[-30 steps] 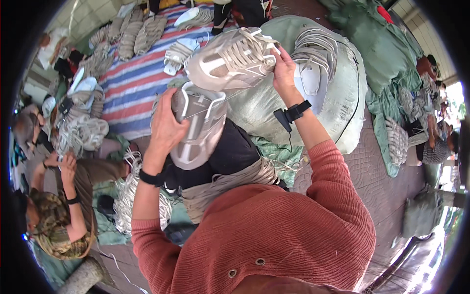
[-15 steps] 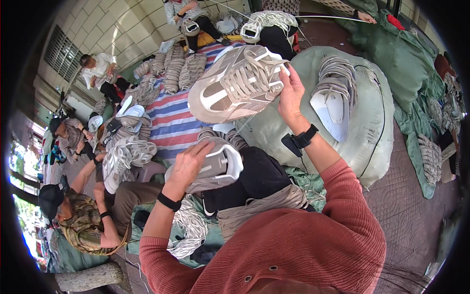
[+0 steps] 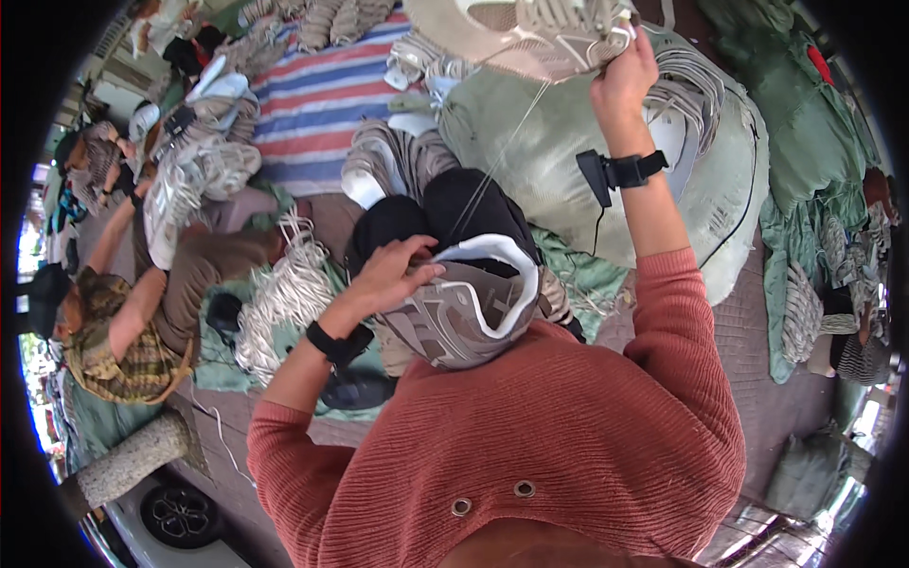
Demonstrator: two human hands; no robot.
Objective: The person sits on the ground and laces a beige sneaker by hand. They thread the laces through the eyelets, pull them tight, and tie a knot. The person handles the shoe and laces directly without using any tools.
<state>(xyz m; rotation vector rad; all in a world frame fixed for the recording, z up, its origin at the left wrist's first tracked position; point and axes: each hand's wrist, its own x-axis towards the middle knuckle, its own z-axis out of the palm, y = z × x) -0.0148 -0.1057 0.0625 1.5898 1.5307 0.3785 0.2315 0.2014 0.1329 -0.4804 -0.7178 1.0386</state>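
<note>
Raised at the top of the view is a beige sneaker upper [image 3: 544,38] with laces, cut off by the picture's edge. My right hand [image 3: 625,83] pinches it at one end, arm stretched forward. Thin pale threads [image 3: 507,147] hang from it toward my lap. Against my chest rests a second sneaker upper [image 3: 454,317], grey-brown with a white-lined opening turned up. The fingers of my left hand [image 3: 402,275] close over its rim on the left side. Part of this upper's far side is hidden by that hand.
A stuffed pale green sack [image 3: 530,123] bears stacked uppers [image 3: 696,99]. A striped sheet [image 3: 322,104] spreads ahead. White laces [image 3: 289,308] lie in a heap on green cloth at left. Beside them a co-worker in a patterned top [image 3: 118,350] sits near more uppers [image 3: 199,161].
My right hand has lifted the beige upper farther up and away. My left hand has drawn the grey-brown upper back to my chest, its opening now turned upward. The view has tilted downward.
</note>
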